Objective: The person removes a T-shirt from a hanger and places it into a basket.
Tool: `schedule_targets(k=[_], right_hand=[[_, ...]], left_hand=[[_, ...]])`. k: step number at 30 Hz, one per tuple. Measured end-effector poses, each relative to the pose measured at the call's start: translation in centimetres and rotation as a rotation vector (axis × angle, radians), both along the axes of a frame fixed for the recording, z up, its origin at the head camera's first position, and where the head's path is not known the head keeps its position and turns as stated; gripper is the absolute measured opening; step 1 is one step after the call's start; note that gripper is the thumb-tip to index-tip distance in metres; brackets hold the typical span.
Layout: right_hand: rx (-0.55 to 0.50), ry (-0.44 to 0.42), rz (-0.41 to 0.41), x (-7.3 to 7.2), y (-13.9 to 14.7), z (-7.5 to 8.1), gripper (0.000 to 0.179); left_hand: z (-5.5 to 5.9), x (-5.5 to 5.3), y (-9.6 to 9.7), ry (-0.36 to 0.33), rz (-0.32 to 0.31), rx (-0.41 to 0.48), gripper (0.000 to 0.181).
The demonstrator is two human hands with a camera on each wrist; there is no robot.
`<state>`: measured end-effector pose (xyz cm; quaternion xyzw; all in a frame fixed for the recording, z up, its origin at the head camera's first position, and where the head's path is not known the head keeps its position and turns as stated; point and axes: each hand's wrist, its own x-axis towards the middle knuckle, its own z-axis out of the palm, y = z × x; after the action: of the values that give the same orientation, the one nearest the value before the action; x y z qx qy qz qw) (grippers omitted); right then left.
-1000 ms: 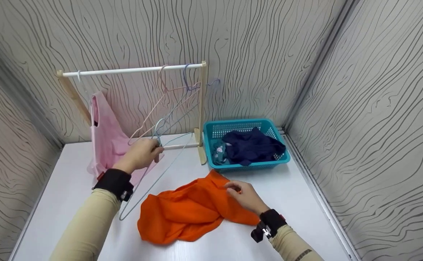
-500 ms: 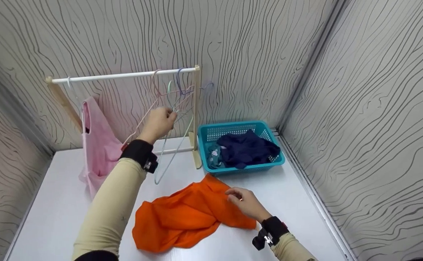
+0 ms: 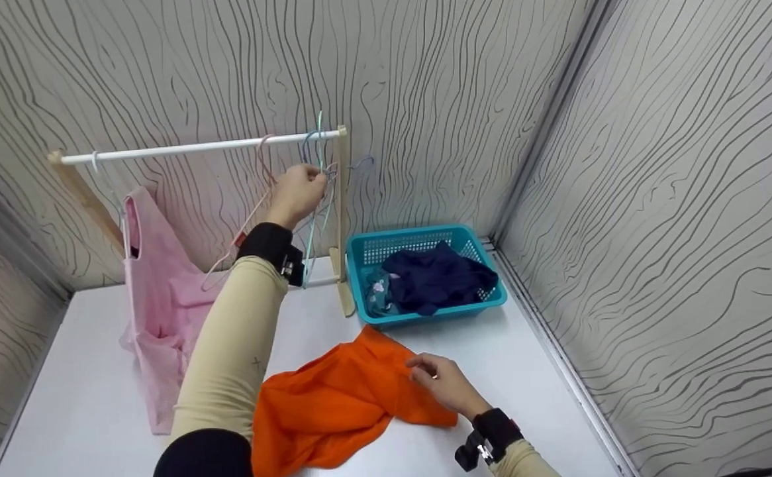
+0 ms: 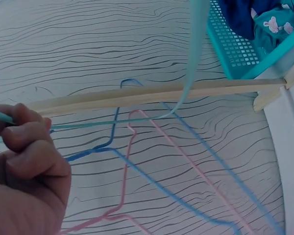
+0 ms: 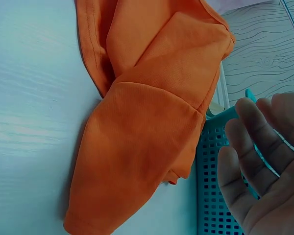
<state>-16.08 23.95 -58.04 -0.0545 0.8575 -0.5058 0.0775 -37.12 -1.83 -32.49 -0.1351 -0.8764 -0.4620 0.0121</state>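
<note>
Left hand (image 3: 298, 192) pinching a slender, glossy pale-green hanger (image 4: 194, 44); right hand (image 3: 449, 384), loosely relaxed, near a rumpled orange garment (image 3: 343, 401).

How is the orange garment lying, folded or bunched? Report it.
Bunched, not neatly folded: the orange garment lies on the table with an uneven outline and loose, overlapping creases.

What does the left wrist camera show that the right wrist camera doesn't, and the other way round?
Only the left wrist view: the left hand gripping a green hanger, a pink hanger, and dark blue cloth.
Only the right wrist view: the right hand and the orange cloth.
Both: the basket, the patterned wall and the white table.
</note>
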Motion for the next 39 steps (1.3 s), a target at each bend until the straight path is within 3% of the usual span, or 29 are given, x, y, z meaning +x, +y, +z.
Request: schedule_targets(k=[7, 17, 24, 27, 31, 34, 37, 39], right_hand=[[-0.010, -0.036, 0.020, -0.5, -0.2, -1.3, 0.026], [-0.048, -0.080, 0.054, -0.4, -1.1, -1.5, 0.026], [-0.011, -0.081, 0.076, -0.5, -0.9, -1.7, 0.027], [0.002, -0.078, 0.082, -0.4, -0.9, -1.9, 0.027], [-0.002, -0.104, 0.079, -0.4, -0.8, -2.2, 0.026], [-0.001, -0.120, 0.076, -0.3, -0.7, -2.4, 0.025], [0.007, -0.121, 0.075, -0.3, -0.6, -2.6, 0.024], [0.005, -0.131, 0.070, -0.4, -0.7, -2.6, 0.024]], left_hand=[[-0.7, -0.4, -0.1, -0.048, -0.089, 0.109, 0.039], [-0.4, -1.0, 0.7, -0.222, -0.119, 0.223, 0.026], [0.2, -1.5, -0.2, -0.317, -0.174, 0.320, 0.028], [0.2, -1.7, -0.9, -0.276, -0.165, 0.238, 0.029], [0.2, -1.6, -1.6, -0.131, -0.143, -0.090, 0.033], [0.7, -1.1, -2.0, -0.061, -0.155, -0.309, 0.032], [1.6, -0.7, -2.3, -0.013, -0.158, -0.389, 0.033], [2.1, -0.6, -2.3, 0.039, -0.126, -0.445, 0.033]])
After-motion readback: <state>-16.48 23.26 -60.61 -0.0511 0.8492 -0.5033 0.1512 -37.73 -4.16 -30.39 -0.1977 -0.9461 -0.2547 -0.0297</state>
